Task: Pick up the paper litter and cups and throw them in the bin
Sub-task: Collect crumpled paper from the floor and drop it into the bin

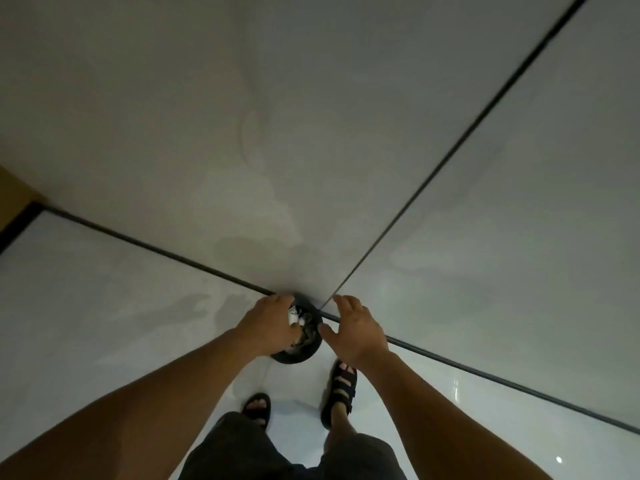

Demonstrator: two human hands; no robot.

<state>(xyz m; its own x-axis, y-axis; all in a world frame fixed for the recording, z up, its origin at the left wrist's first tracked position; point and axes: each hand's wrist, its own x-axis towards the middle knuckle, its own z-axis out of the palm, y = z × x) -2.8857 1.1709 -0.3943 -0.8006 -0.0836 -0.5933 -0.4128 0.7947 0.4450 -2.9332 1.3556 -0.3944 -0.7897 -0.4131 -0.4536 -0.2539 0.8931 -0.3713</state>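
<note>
Crumpled white paper litter (293, 314) is pinched in the curled fingers of the left hand (266, 323), directly over the round black bin (294, 359) (more scraps lie inside). The right hand (356, 336) hovers beside the rim, fingers spread and holding nothing. Black sandals (341, 386) stand on the pale tiled floor (138, 306).

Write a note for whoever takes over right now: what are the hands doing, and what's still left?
Left hand: holds crumpled white paper just over the bin.
Right hand: open, fingers spread, beside the bin's rim, holding nothing.
Bin: black, with some litter already inside.
Done: the paper is at the bin.
Left: drop it in, then look around for more paper and cups; none show in this view.
</note>
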